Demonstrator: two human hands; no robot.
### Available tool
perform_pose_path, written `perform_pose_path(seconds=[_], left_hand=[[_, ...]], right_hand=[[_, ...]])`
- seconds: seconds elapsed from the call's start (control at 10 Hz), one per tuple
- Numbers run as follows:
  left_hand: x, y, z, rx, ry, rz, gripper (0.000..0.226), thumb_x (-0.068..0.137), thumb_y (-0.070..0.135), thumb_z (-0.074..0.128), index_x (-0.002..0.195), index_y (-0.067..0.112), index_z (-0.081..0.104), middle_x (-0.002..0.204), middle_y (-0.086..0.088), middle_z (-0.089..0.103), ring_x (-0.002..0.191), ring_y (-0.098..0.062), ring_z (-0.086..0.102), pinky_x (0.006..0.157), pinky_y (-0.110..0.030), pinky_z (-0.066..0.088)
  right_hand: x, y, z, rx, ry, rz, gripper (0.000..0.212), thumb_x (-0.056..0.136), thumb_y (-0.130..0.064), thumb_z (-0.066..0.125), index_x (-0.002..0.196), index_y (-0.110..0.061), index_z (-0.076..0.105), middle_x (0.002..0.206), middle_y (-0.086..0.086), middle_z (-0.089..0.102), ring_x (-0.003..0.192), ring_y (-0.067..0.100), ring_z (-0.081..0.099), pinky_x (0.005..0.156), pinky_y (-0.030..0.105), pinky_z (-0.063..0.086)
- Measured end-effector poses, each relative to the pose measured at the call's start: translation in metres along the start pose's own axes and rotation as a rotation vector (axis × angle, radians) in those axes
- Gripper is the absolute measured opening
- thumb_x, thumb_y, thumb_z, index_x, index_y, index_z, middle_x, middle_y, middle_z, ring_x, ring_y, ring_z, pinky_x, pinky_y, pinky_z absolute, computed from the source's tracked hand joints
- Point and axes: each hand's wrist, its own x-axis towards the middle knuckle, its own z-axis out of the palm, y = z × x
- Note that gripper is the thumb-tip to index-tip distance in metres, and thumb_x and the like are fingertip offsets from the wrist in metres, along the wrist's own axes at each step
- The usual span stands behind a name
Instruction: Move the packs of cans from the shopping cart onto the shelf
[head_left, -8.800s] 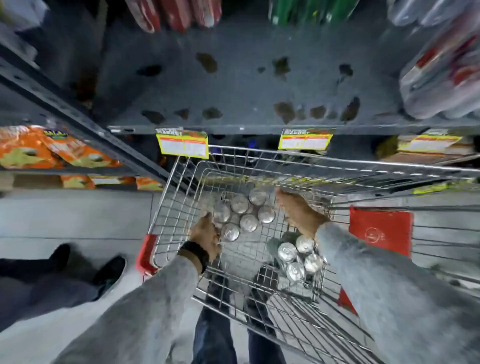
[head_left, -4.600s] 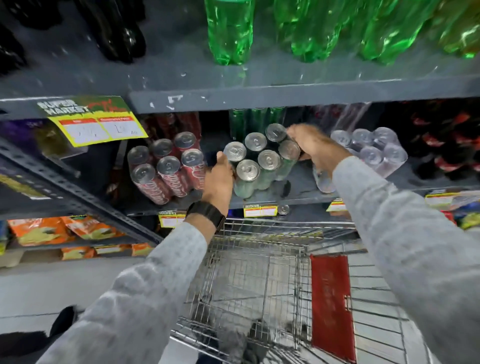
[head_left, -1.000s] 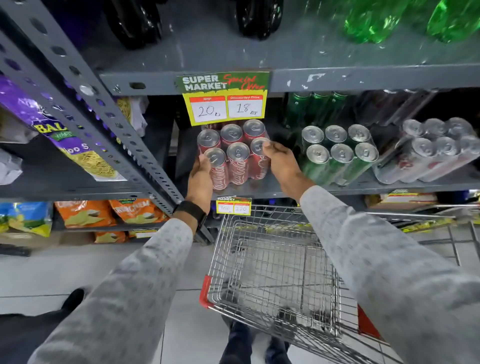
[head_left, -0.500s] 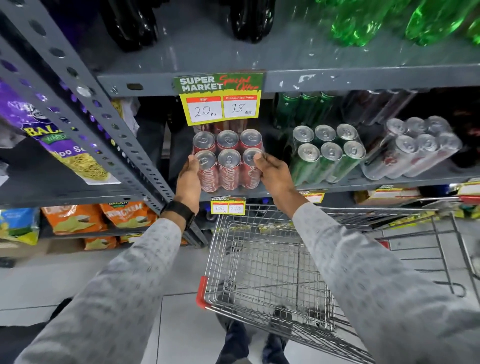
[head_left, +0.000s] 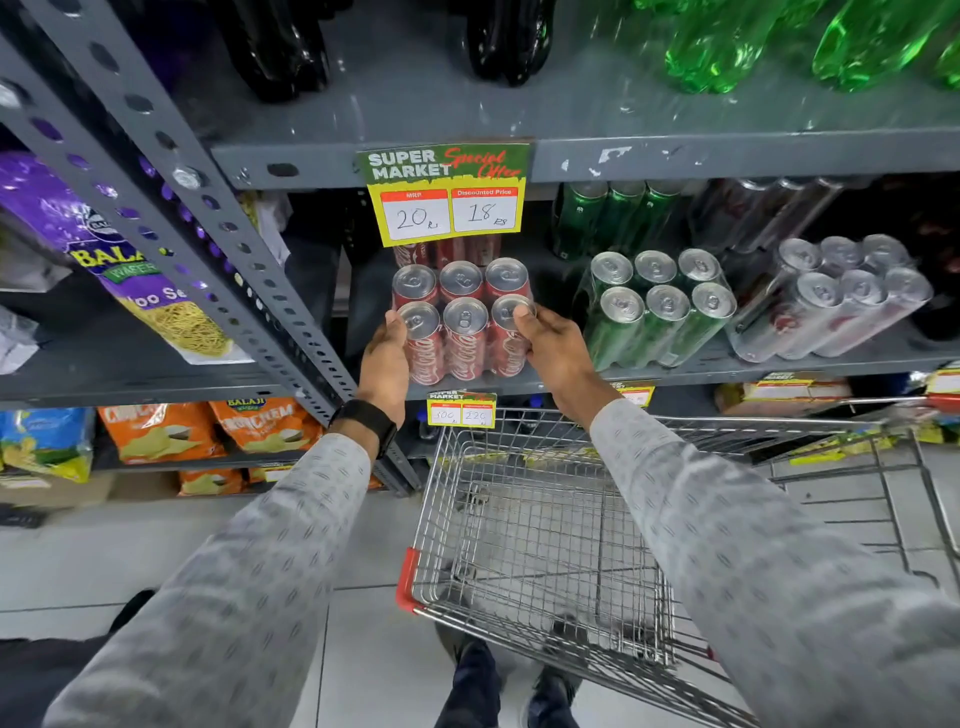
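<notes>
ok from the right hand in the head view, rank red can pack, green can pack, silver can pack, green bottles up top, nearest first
1. red can pack: gripped by the right hand, on its left.
2. green can pack: next along the same shelf, to its right.
3. silver can pack: further right on that shelf.
4. green bottles: shelf above, up and right.

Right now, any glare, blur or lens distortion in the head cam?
Head view: sharp overall. Wide-angle bowing bends the grey perforated steel upright and tilts the shrink-wrapped red can pack. Glare flecks on the green plastic bottles. The grey shelf bay behind the cans is deeply shadowed.
</notes>
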Motion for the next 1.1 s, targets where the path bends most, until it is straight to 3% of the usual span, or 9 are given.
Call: perform_pose_path(seconds=[0.2, 0.8, 0.9, 1.0, 1.1], left_hand=[[0.002, 0.000, -0.002, -0.019, -0.006, -0.011, 0.077, 0.082, 0.062, 0.050, 0.152, 0.029, 0.047, 0.157, 0.003, 0.053, 0.145, -0.018, 0.049, 0.125, -0.046, 0.033], [0.000, 0.001, -0.001, -0.031, -0.021, 0.003, 0.074, 0.090, 0.061, 0.048, 0.155, 0.027, 0.042, 0.159, 0.001, 0.050, 0.147, -0.018, 0.047, 0.126, -0.045, 0.032], [-0.002, 0.003, 0.000, -0.019, -0.013, 0.014, 0.067, 0.095, 0.059, 0.046, 0.153, 0.026, 0.045, 0.156, 0.001, 0.053, 0.140, -0.017, 0.052, 0.123, -0.039, 0.035], [-0.017, 0.013, 0.000, 0.030, 0.021, 0.051, 0.063, 0.099, 0.059, 0.041, 0.149, 0.022, 0.050, 0.147, 0.011, 0.055, 0.133, -0.008, 0.054, 0.108, -0.018, 0.042], [-0.046, 0.020, -0.004, 0.081, 0.084, 0.180, 0.058, 0.104, 0.045, 0.044, 0.155, 0.018, 0.044, 0.139, 0.018, 0.046, 0.120, 0.008, 0.052, 0.079, 0.009, 0.039]], right_hand=[[-0.001, 0.002, -0.001, -0.040, -0.006, -0.013, 0.050, 0.098, -0.042, 0.063, 0.140, -0.016, 0.064, 0.136, 0.006, 0.072, 0.129, 0.027, 0.066, 0.116, 0.050, 0.048], [-0.011, -0.002, 0.002, 0.009, -0.026, -0.002, 0.049, 0.100, -0.042, 0.060, 0.143, -0.019, 0.062, 0.137, 0.003, 0.072, 0.127, 0.022, 0.067, 0.115, 0.048, 0.050], [-0.009, 0.000, 0.001, 0.076, -0.028, 0.041, 0.053, 0.099, -0.046, 0.059, 0.146, -0.020, 0.059, 0.139, 0.003, 0.070, 0.127, 0.019, 0.065, 0.116, 0.045, 0.047], [-0.015, -0.006, -0.002, 0.094, 0.027, 0.080, 0.062, 0.098, -0.053, 0.059, 0.150, -0.021, 0.053, 0.143, -0.003, 0.065, 0.125, 0.012, 0.058, 0.107, 0.033, 0.045], [-0.026, -0.008, -0.020, 0.097, 0.115, 0.019, 0.057, 0.098, -0.051, 0.058, 0.146, -0.020, 0.055, 0.140, -0.006, 0.065, 0.129, 0.011, 0.053, 0.112, 0.036, 0.044]])
